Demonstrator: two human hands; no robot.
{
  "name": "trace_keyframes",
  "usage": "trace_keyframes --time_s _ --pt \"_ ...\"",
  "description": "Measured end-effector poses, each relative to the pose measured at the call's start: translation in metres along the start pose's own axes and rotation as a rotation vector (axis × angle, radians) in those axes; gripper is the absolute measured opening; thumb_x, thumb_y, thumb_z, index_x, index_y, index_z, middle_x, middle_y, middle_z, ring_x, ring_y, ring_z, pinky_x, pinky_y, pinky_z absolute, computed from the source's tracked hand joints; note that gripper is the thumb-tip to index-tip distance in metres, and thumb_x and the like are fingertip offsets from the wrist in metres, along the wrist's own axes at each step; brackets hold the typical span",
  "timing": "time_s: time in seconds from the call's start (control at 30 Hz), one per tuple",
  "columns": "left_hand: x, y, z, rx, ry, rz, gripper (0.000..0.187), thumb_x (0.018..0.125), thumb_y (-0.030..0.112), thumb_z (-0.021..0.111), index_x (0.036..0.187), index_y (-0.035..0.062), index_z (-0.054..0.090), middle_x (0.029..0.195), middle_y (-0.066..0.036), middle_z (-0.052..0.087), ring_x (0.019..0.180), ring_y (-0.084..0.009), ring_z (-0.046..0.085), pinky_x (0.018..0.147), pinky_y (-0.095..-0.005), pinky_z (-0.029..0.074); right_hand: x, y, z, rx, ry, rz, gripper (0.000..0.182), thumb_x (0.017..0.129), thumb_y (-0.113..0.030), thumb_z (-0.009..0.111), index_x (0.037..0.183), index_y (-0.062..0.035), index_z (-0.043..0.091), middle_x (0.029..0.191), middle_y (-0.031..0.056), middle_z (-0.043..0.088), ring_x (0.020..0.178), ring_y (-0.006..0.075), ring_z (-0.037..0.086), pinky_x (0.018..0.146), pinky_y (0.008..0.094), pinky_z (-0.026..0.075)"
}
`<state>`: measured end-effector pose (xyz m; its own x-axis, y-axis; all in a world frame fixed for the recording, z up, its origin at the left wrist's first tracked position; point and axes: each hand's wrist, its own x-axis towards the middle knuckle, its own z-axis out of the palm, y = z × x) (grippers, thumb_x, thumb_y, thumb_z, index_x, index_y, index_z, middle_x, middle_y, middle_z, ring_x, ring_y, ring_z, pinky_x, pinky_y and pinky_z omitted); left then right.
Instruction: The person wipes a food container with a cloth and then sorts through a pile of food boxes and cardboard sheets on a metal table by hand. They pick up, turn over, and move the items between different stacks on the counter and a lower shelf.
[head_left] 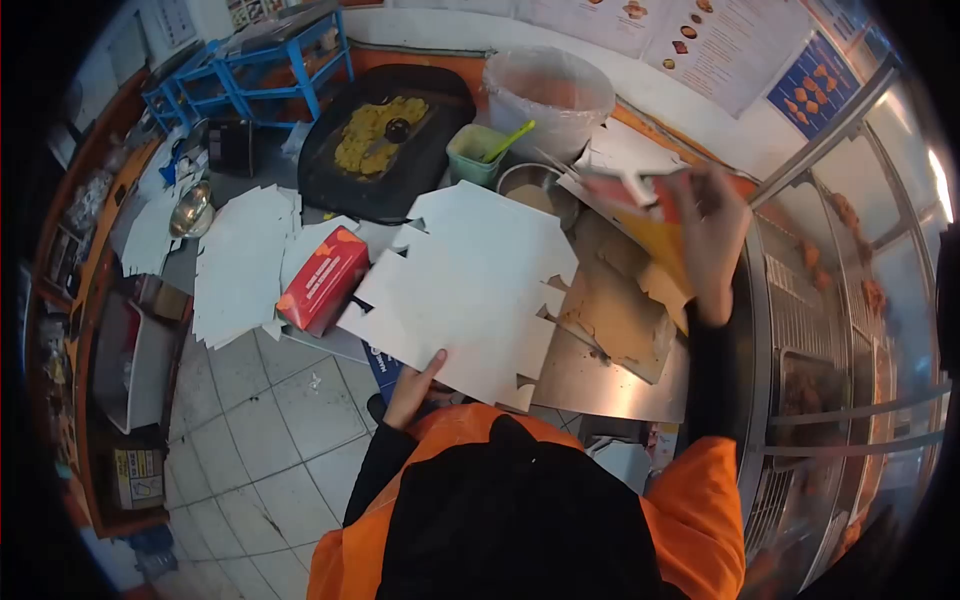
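Observation:
My left hand [415, 388] grips the near edge of a flat white box blank [478, 285], its thumb lying on top and its fingers hidden underneath. Notches and tabs run along the blank's sides. My right hand [715, 235] is raised at the right, smeared by motion, beside a yellow-and-red card piece [660, 240]. Whether its fingers hold anything, I cannot tell. Below it, brown flat cardboard [625, 300] lies on the metal counter [600, 385]. Just left of the white blank stands a red printed carton [323, 280].
More white blanks [240, 260] are stacked at the left. Behind are a black tray [440, 95] with yellow food, a green tub [475, 150], a steel bowl [532, 185] and a plastic-lined bin [548, 95]. A glass food cabinet [830, 290] borders the right side.

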<state>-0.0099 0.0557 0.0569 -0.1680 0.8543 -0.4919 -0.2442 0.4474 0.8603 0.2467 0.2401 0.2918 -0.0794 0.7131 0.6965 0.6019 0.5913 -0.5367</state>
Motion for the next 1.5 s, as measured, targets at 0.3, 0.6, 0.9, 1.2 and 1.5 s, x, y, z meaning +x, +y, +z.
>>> trace_keyframes --time_s 0.3,0.6,0.9,1.2,1.5 --pt "-0.039 0.065 0.006 0.573 -0.356 0.224 0.066 0.076 0.046 0.064 0.120 -0.0009 0.048 0.100 -0.019 0.060 0.093 -0.0253 0.059 0.079 -0.0338 0.047 -0.070 -0.010 0.037 0.735 -0.047 0.283 0.019 0.078 -0.004 0.066 0.077 -0.0038 0.048 0.078 0.0038 0.060 0.067 0.0090 0.057 0.063 0.0205 0.046" --pt "0.011 0.060 0.101 -0.366 -0.208 0.462 0.065 0.079 0.005 0.065 0.131 -0.0010 0.027 0.115 -0.013 0.053 0.101 -0.0207 0.057 0.078 -0.0335 0.052 -0.123 -0.003 0.095 0.947 -0.317 0.621 0.025 0.076 -0.015 0.070 0.093 -0.0055 0.054 0.087 0.0068 0.057 0.098 0.0194 0.053 0.083 0.0317 0.043" --pt "0.031 0.072 0.079 -0.283 -0.194 0.527 0.020 0.079 0.008 0.068 0.095 -0.0025 0.062 0.084 -0.002 0.064 0.071 -0.0030 0.056 0.062 -0.0170 0.043 -0.150 0.041 0.054 0.533 -0.288 0.580 0.041 0.085 -0.015 0.060 0.119 0.0040 0.050 0.109 0.0126 0.058 0.096 0.0161 0.056 0.079 0.0252 0.045" --pt "-0.009 0.137 0.025 -0.080 0.201 0.911 0.019 0.081 0.012 0.066 0.090 -0.0037 0.065 0.071 -0.002 0.064 0.056 -0.0020 0.050 0.048 -0.0181 0.037 -0.114 0.078 -0.002 0.346 0.390 0.450 0.030 0.090 -0.008 0.050 0.115 0.0079 0.051 0.103 0.0091 0.058 0.091 0.0130 0.053 0.081 0.0259 0.042" --pt "-0.055 0.157 -0.210 -0.467 1.003 1.130 0.024 0.083 0.009 0.063 0.103 -0.0016 0.056 0.096 -0.007 0.061 0.080 -0.0130 0.060 0.070 -0.0251 0.048 -0.104 0.082 -0.018 0.096 0.504 0.411 0.036 0.091 -0.012 0.049 0.119 0.0108 0.047 0.112 0.0143 0.055 0.098 0.0173 0.051 0.088 0.0303 0.039"
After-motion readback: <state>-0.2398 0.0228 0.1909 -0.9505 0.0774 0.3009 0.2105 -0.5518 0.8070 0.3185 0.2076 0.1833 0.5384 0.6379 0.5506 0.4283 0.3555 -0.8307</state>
